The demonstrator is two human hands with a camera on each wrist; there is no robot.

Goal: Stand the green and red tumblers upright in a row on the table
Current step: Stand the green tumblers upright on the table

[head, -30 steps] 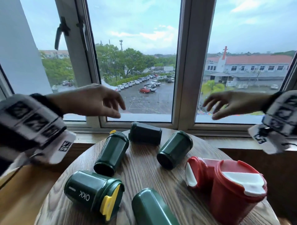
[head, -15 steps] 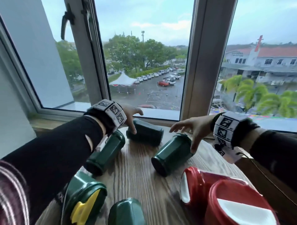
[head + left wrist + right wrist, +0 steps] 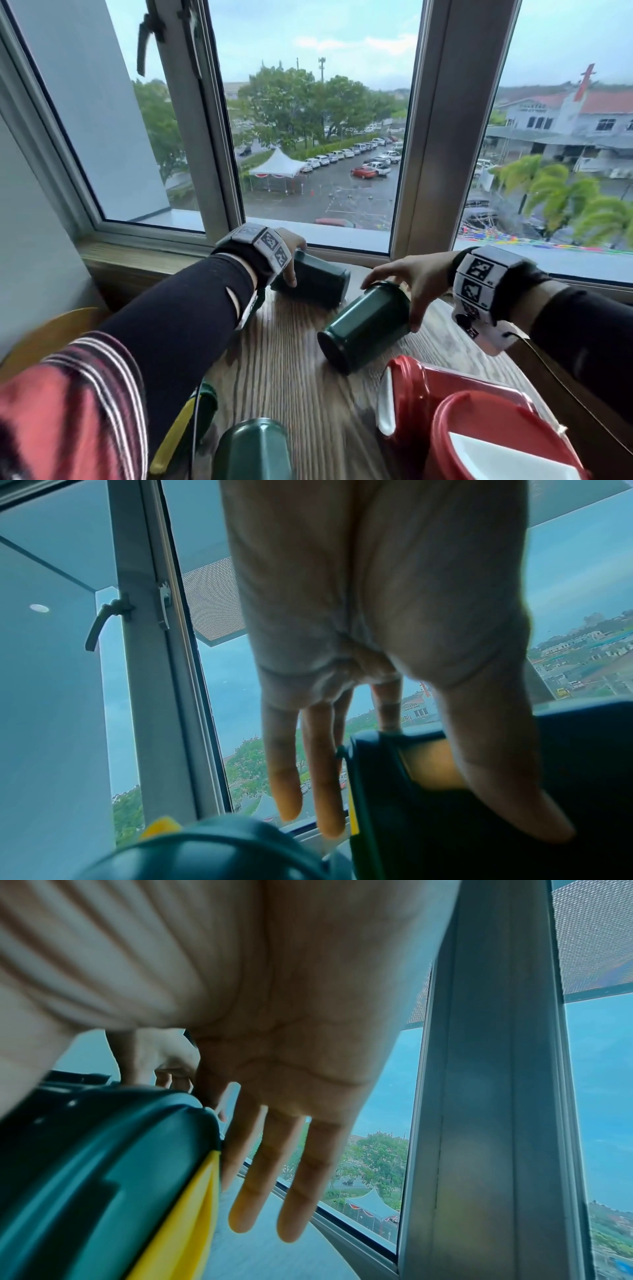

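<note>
Both hands (image 3: 291,253) (image 3: 414,284) on toppled tumblers (image 3: 366,322)

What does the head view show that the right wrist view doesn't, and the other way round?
Head only: the left hand on the far green tumbler, two red tumblers at front right, the wooden table.
Right wrist only: the yellow lid flap of the tumbler under the right hand, and its straight fingers past the lid end.
Both: the right hand over a lying green tumbler, and the window.
</note>
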